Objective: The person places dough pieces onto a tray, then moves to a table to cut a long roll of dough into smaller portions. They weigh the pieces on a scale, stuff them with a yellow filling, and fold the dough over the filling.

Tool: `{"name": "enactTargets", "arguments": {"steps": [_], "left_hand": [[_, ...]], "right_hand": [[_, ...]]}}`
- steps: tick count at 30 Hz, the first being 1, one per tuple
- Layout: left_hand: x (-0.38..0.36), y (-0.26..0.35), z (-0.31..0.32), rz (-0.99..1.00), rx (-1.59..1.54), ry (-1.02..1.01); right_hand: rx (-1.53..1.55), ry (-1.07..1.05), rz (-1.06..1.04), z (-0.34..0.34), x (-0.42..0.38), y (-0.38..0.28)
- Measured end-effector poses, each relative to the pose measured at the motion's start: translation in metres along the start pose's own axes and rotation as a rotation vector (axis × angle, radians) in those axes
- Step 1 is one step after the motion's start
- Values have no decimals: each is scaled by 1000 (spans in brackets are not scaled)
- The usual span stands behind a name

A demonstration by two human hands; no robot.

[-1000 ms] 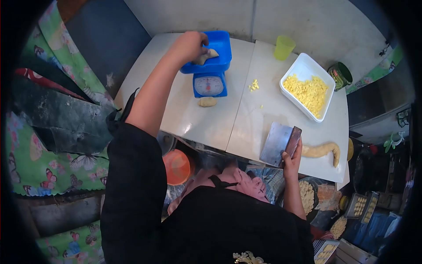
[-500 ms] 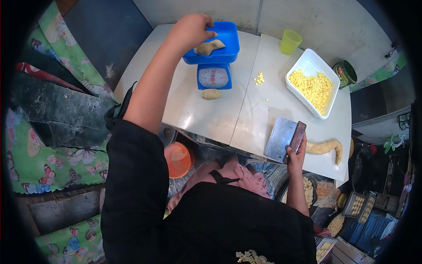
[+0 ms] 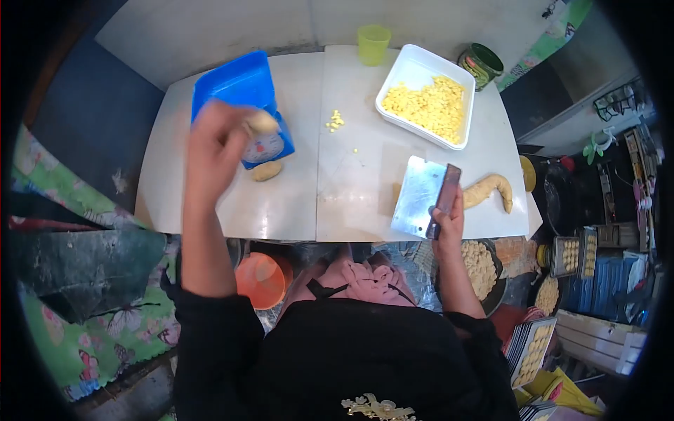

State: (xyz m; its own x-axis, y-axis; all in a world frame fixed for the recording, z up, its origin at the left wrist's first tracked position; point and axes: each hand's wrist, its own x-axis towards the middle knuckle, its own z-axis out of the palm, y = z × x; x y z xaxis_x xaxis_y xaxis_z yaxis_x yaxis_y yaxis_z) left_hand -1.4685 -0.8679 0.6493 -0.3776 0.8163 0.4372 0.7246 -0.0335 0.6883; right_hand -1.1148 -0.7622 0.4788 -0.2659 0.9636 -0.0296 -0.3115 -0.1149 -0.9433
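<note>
My left hand (image 3: pixel 216 144), slightly blurred, is closed on a piece of dough (image 3: pixel 262 123) in front of the blue kitchen scale (image 3: pixel 286 144). The hand and dough hide part of the scale's dial and its blue tray (image 3: pixel 242 81). Another small dough piece (image 3: pixel 267 171) lies on the table just below the scale. My right hand (image 3: pixel 449 228) grips a dough scraper (image 3: pixel 421 196) by its dark brown handle, with the metal blade tilted over the table's front edge. A curved rope of dough (image 3: pixel 489 189) lies right beside that hand.
A white tub (image 3: pixel 404 70) of small yellow dough bits stands at the back right, with several bits (image 3: pixel 335 121) loose on the table (image 3: pixel 281 210). Behind are a yellow-green cup (image 3: pixel 373 45) and a green container (image 3: pixel 481 64). An orange bucket (image 3: pixel 261 282) sits below.
My left hand has lifted the dough piece out of the scale tray and drawn it back towards me. The view has turned; my right hand still holds the scraper.
</note>
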Motion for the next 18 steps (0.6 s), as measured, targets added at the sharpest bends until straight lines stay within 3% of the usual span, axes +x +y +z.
{"name": "enactTargets", "arguments": {"steps": [2,4,6,8,9,10,12,13,15,18], "left_hand": [[-31,-9,31,68,112,-288],[-58,-29,66,33,397,-514],[-73,-24,107,78,406,-495],[-78,-10,154,211,46,-513],[-77,-2,180,275,51,-537],[-76,5,205,340,57,-559],[-76,14,246,431,71,-473],[-76,15,257,429,71,-467],[-78,17,271,358,114,-684],[-87,11,274,333,48,-636]], "right_hand": [[-181,81,-40,-4,3,-26],[-420,-3,-72,-10,5,-51],[-468,-43,-103,-21,8,-50],[-510,-91,-37,-16,6,-57],[-816,-97,-114,-10,5,-64],[-819,-99,-114,-5,4,-70],[-1102,-120,116,3,3,-77],[-1134,-144,-1,2,4,-73],[-1157,-164,31,8,4,-77],[-1201,-196,105,12,8,-75]]}}
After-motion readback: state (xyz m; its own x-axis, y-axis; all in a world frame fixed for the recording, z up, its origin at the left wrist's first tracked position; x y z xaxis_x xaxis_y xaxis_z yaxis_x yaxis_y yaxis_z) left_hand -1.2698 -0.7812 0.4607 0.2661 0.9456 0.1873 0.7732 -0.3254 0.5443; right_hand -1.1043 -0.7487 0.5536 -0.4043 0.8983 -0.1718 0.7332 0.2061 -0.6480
